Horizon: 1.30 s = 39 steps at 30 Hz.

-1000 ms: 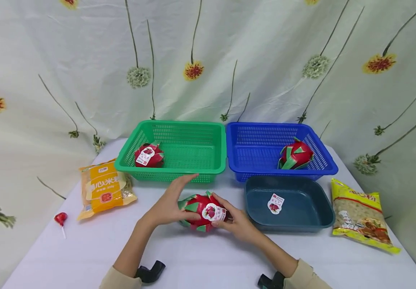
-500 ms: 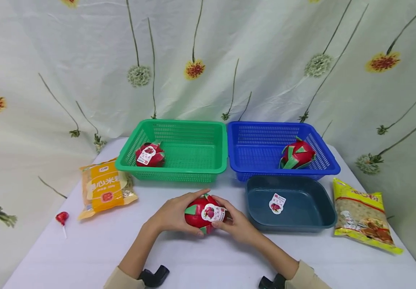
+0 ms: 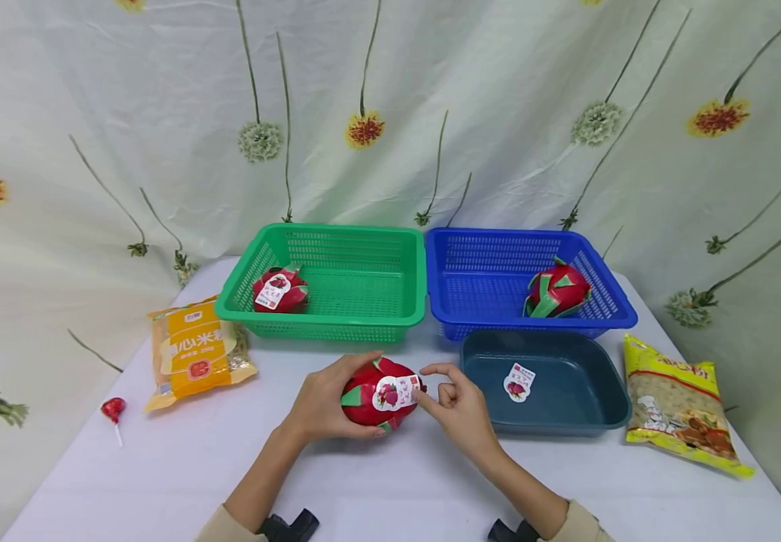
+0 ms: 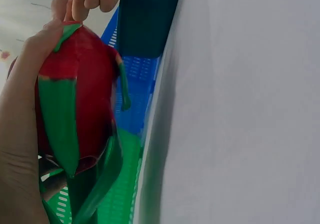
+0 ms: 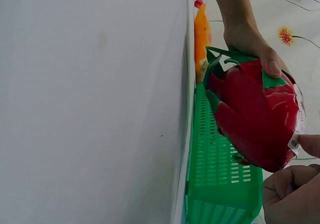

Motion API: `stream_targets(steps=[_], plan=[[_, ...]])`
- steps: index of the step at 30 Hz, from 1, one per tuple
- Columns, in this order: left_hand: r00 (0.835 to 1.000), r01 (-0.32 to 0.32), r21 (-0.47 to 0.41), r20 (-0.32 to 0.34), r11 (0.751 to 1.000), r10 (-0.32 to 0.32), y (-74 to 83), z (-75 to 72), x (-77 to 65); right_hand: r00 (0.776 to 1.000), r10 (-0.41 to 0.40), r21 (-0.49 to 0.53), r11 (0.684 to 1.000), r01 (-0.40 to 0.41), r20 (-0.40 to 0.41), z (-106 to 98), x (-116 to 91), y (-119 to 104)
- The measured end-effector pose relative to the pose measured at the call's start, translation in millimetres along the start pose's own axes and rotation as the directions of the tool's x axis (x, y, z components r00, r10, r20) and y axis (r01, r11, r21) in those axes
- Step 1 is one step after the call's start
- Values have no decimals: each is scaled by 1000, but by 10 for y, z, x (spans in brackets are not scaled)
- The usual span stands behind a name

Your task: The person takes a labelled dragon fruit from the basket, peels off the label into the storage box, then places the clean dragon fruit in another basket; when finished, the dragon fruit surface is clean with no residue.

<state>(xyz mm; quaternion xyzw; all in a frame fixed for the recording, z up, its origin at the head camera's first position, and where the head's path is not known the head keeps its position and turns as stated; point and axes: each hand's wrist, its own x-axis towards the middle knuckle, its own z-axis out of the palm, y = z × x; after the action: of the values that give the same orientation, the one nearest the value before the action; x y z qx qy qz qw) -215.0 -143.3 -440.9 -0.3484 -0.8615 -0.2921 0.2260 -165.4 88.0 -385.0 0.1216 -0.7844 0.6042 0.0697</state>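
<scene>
My left hand (image 3: 325,399) grips a red dragon fruit (image 3: 363,406) with green leaf tips, from its left side. The thumb lies along the near side in the head view. A white sticker (image 3: 395,392) with a fruit picture is on the side facing up. At the fruit's right end is my right hand (image 3: 461,414). Its thumb touches the sticker's right edge, the index finger reaches out just above it, and the other fingers curl in. In the right wrist view a digit meets the sticker's corner (image 5: 294,142). Whether the fruit touches the table is unclear.
Behind stand a green basket (image 3: 322,319) with a stickered dragon fruit (image 3: 288,297) and a blue basket (image 3: 478,320) with another dragon fruit (image 3: 558,290). A dark teal tray (image 3: 566,376) bears a sticker (image 3: 518,382). An orange bag (image 3: 196,357), yellow bag (image 3: 681,410) and lollipop (image 3: 114,410) lie around.
My left hand has closed around the dragon fruit, which has turned slightly. The right hand has let go of its right end and drawn back to the sticker's edge.
</scene>
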Motion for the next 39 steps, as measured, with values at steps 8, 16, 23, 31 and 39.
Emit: stream_targets(steps=[8,16,23,31,39], plan=[[995,-73,6,-64,997,73,67,-1,35,1000,-7,127,992,8,-6,40,2,95],[996,-66,12,-56,998,66,103,26,21,995,90,323,944,-69,-50,102,39,342],[999,-35,41,-24,999,36,100,8,18,986,152,349,929,-121,-64,114,65,432],[999,40,8,5,999,-40,26,-2,28,996,87,335,939,-73,-26,77,0,284],[998,56,-38,14,998,-56,-6,44,7,1000,15,282,959,-21,24,44,-199,207]])
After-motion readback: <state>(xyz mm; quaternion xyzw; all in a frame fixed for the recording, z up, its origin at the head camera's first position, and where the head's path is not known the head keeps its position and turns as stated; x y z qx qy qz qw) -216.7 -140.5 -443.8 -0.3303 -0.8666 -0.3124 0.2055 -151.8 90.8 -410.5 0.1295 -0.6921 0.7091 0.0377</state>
